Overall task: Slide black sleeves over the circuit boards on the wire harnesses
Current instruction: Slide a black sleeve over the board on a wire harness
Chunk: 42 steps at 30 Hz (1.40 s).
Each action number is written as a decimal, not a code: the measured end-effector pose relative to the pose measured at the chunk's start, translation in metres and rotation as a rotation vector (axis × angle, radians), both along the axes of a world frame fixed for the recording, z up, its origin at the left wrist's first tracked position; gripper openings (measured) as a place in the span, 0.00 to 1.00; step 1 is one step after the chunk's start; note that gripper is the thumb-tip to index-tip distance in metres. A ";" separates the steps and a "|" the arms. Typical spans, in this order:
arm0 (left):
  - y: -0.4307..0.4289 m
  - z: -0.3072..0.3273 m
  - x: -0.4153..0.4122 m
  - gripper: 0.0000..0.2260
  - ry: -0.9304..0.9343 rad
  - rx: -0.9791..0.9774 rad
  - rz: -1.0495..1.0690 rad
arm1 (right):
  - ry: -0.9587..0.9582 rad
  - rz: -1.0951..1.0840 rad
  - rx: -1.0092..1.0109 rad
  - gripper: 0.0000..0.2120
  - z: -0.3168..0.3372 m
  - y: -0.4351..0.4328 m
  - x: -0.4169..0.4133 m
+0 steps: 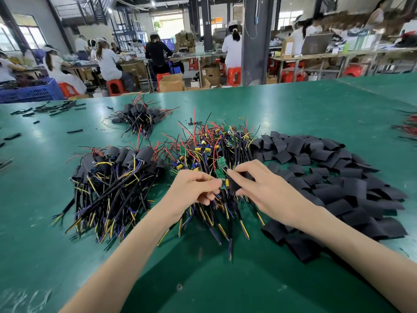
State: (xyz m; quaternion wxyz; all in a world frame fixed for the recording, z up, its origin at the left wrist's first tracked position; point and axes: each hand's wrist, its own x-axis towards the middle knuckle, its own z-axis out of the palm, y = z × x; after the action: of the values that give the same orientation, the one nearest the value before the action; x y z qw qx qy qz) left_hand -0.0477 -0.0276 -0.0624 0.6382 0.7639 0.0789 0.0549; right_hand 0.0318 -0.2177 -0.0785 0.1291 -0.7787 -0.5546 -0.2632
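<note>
Hands: two, the left hand [194,188] and the right hand [266,188], both at the near edge of the bare harness pile [214,145].
Bare harness pile: one; its harnesses are too tangled to count.
Sleeved harness piles: two, a near pile [117,168] just left of the bare harness pile and a far pile [140,116] behind it to the left.
Sleeve heap: one [327,177], touching the bare harness pile's right side; too many sleeves to count.
Held sleeve: one [234,186], in the right hand.
Held circuit board: one [220,173], in the left hand.
Rubber band: one [241,118], yellow, just behind the bare harness pile.
Blue crate: one [31,92], well behind it to the left.
Red stools: at least six [115,86], well behind it.
</note>
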 end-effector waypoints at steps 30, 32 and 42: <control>-0.001 -0.006 0.003 0.07 -0.084 0.286 0.091 | 0.206 0.066 0.129 0.22 -0.008 0.006 0.005; 0.006 0.000 0.004 0.06 -0.167 0.405 0.251 | 0.186 -0.023 0.212 0.23 -0.006 0.005 0.008; 0.105 0.008 -0.007 0.14 -0.203 0.963 0.931 | 0.316 -0.623 0.259 0.13 -0.002 -0.028 0.050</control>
State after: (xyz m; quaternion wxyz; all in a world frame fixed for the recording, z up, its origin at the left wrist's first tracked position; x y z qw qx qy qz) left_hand -0.0549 0.0772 -0.0546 0.1408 0.8404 0.3062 0.4245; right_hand 0.0819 -0.2459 -0.0801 0.2241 -0.9184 -0.2263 -0.2346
